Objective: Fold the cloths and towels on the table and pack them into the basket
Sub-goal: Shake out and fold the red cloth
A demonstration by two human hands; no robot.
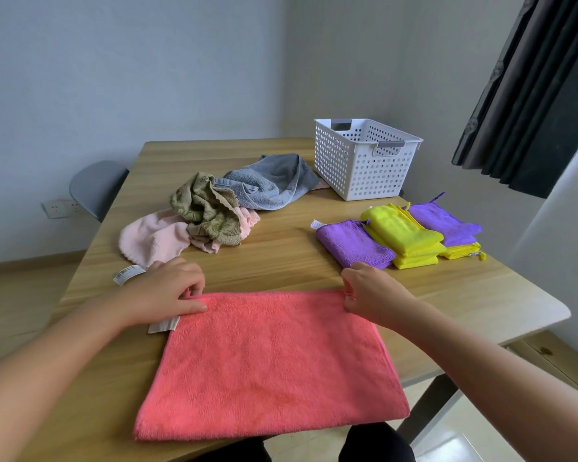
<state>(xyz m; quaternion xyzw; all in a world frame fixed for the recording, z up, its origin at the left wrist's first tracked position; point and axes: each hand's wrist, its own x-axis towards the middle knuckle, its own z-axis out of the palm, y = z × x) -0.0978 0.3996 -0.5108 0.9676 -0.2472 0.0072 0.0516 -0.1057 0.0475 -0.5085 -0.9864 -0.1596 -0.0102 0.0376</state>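
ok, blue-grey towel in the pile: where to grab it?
Probably pinch the raised ridge of the blue-grey towel from above. The basket crowds its right side, and the olive cloth sits against its left end.

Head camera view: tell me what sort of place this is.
Probably a plain room in a home: a wooden table with a grey chair beside it, a dark curtain on the right, and a wall socket low on the wall.
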